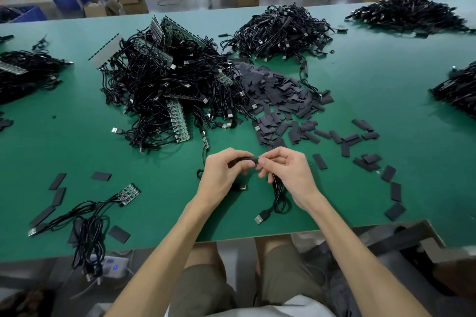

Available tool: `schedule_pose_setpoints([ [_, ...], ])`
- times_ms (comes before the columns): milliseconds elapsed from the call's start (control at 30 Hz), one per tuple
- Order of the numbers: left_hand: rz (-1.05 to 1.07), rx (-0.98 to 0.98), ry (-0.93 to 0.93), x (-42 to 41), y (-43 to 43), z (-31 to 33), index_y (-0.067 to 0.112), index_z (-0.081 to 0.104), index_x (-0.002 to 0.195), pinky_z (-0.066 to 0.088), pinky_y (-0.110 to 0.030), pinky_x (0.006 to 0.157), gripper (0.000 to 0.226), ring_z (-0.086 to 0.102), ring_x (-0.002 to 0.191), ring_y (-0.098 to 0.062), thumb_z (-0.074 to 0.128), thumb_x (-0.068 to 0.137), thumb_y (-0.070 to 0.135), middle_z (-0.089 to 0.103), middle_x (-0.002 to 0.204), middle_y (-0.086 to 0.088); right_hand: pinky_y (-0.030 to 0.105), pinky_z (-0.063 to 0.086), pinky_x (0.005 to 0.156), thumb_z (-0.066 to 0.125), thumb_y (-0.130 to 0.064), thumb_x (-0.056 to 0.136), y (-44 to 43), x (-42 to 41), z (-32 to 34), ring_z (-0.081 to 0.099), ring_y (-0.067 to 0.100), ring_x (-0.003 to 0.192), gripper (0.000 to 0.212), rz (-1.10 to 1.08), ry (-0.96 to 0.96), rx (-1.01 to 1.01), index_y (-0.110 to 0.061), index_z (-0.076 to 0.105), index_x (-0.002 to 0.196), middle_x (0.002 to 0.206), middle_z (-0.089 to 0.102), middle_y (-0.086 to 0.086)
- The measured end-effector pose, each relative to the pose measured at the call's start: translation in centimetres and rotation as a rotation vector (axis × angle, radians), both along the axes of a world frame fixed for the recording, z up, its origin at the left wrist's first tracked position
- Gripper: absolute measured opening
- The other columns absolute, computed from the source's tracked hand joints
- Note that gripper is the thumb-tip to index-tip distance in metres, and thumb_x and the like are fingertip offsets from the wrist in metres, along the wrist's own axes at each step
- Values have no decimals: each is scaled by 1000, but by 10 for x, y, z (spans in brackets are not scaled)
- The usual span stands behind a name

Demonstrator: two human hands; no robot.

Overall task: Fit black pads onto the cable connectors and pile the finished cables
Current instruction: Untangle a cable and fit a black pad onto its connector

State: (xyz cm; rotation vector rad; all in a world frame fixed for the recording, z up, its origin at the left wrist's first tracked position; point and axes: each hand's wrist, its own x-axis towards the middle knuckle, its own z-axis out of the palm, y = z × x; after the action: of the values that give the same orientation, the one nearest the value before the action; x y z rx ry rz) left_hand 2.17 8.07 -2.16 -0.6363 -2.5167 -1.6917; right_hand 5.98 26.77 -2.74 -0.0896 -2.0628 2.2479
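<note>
Green table (pixel 77 141) holds cable heaps (pixel 175 85); left grip (pixel 221 170) and right grip (pixel 286 170) both pinch one pad (pixel 247 160), which looks light and floppy, likely best held by its edges.

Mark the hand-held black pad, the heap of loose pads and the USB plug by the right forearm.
black pad (pixel 251 160): head view, its exposed middle.
heap of loose pads (pixel 278 90): head view, its centre.
USB plug (pixel 258 219): head view, its metal shell.
</note>
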Motion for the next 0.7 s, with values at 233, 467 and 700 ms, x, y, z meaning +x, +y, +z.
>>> schedule_pose_setpoints([
  [233,-4,43,-78,-3,-1,-3,24,79,99,59,-27,71,13,73,68,-15,79,87,19,77,83,8,24,51,53,74,-3,92,-2,0,-1,69,23,63,4,3,9,-3,-2,69,91,80,75,18],
  [467,69,224,-145,-4,-2,2,12,75,103,61,-41,76,17,73,72,-20,78,87,7,76,87,-4,25,52,56,71,-5,94,-1,-1,-3,69,23,65,6,-45,-7,-25,-1,67,97,85,77,17],
  [700,70,230,-173,-1,-3,5,9,75,99,60,-46,76,14,73,70,-22,78,86,7,77,82,-5,26,53,56,72,-4,93,-1,1,1,70,23,64,10,-32,-11,-9,1,66,100,85,77,17],
])
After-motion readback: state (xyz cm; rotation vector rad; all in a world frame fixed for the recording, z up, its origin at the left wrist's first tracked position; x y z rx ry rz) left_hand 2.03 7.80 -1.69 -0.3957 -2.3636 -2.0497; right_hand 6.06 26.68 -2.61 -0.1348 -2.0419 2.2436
